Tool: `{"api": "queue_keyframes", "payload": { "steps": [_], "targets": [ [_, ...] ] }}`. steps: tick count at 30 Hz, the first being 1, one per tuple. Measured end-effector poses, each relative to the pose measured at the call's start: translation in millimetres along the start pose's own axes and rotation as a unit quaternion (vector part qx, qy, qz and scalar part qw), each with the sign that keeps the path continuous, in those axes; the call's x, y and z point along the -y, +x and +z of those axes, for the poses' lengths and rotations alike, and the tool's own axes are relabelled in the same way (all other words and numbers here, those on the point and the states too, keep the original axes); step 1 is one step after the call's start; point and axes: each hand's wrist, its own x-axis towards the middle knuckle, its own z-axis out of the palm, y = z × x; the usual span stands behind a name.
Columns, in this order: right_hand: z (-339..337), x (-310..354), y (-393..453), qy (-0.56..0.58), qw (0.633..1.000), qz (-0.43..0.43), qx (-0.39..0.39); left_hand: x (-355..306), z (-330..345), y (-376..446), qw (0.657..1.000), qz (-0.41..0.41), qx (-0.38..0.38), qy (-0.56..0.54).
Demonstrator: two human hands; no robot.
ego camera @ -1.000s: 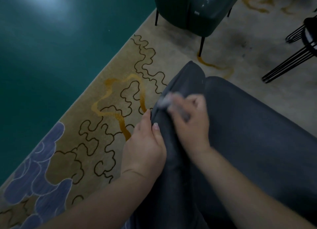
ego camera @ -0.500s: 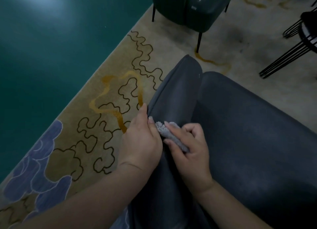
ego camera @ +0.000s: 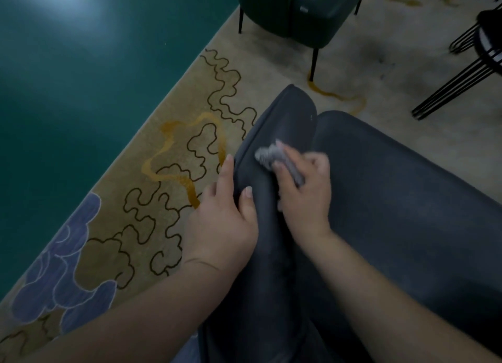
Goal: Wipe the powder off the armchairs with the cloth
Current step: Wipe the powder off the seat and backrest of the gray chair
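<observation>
Two floor coverings underfoot: glossy teal floor (ego camera: 81,77) at left, patterned beige rug (ego camera: 173,172) with dark squiggles, amber streaks and lilac cloud shapes running diagonally beside it. Filling the lower right, a dark grey armchair (ego camera: 394,213), its rounded arm ridge (ego camera: 282,123) pointing up and away. Further off at top, a green armchair (ego camera: 296,9) on thin black legs, pale specks on its shiny top. At the right edge, black wire chair legs (ego camera: 461,83). On the grey arm ridge, left hand (ego camera: 222,221) gripping from the outer side, fingers straight along the edge, thumb curled over the top. Just beside it, right hand (ego camera: 304,191) closed around a crumpled grey cloth (ego camera: 271,156), pressed onto the arm ridge's inner slope. Cloth bunched, its end poking out past the fingertips. Slightly blurred there.
</observation>
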Motion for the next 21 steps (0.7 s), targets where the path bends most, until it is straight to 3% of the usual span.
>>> {"api": "queue_keyframes", "payload": {
  "steps": [3,6,10,12,15,17,19,21],
  "targets": [
    [9,-10,64,0.007,0.998,0.038,-0.046,-2,0,-1,0.999,0.006,-0.004,0.031],
    [12,-9,60,0.034,0.992,0.103,-0.070,-3,-1,-3,0.999,0.011,0.002,0.052],
    [7,3,9,0.053,0.999,-0.010,-0.010,-3,-1,-1,0.996,0.020,0.014,0.080],
    [9,1,34,0.029,0.999,-0.029,-0.004,-2,0,-1,0.996,0.013,0.016,0.085],
    [15,-18,99,0.001,0.997,0.048,-0.057,-2,0,0,0.996,0.009,0.016,0.082],
    [16,-38,119,0.045,0.985,0.133,-0.098,-1,1,-1,0.997,0.010,0.013,0.071],
    [15,-36,102,0.059,0.970,0.201,-0.120,-1,1,-1,0.998,0.009,0.011,0.068],
    [15,-22,61,0.060,0.969,0.212,-0.107,-1,1,0,0.997,0.009,0.013,0.070]
  ]
}}
